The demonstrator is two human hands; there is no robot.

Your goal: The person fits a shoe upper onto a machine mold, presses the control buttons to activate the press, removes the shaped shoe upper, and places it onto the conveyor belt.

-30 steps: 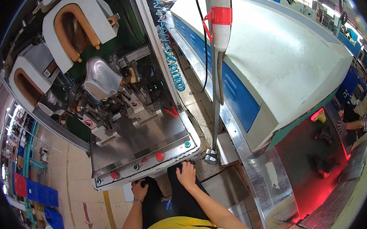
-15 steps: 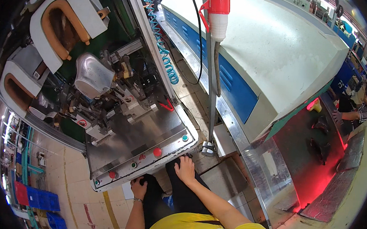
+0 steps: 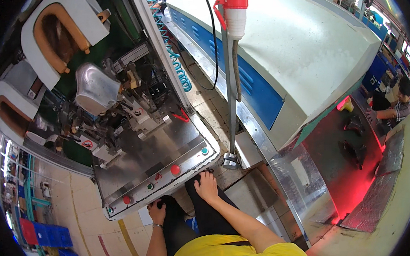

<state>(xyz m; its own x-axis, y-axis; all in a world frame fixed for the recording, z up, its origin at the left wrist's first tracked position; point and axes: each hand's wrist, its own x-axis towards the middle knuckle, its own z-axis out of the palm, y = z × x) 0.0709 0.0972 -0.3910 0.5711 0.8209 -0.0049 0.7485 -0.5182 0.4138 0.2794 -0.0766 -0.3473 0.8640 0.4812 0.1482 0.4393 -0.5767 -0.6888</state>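
Observation:
I sit with both hands on my dark trouser legs. My left hand (image 3: 156,213) rests on the left knee, its fingers partly bent over it and holding nothing that I can see. Lying flat on the right knee is my right hand (image 3: 206,188), fingers somewhat apart. Just beyond the hands runs the white front edge of a machine, with red buttons (image 3: 175,169) and green buttons (image 3: 205,151). Behind its metal table stands a rounded silver form (image 3: 97,88) among clamps. Pale U-shaped blocks with brown pads (image 3: 49,34) hang above that form.
To the right is a large cream and blue machine (image 3: 267,101). A conveyor (image 3: 334,159) in red light carries dark pieces (image 3: 353,153). Another person (image 3: 394,109) works beyond it. A metal post (image 3: 230,92) carries a red and white plug (image 3: 234,8). Blue crates (image 3: 53,235) stand at left.
The view has shifted slightly, so the machines appear a little further left. My hands stay on my knees. The other person's arm beside the conveyor has moved a little.

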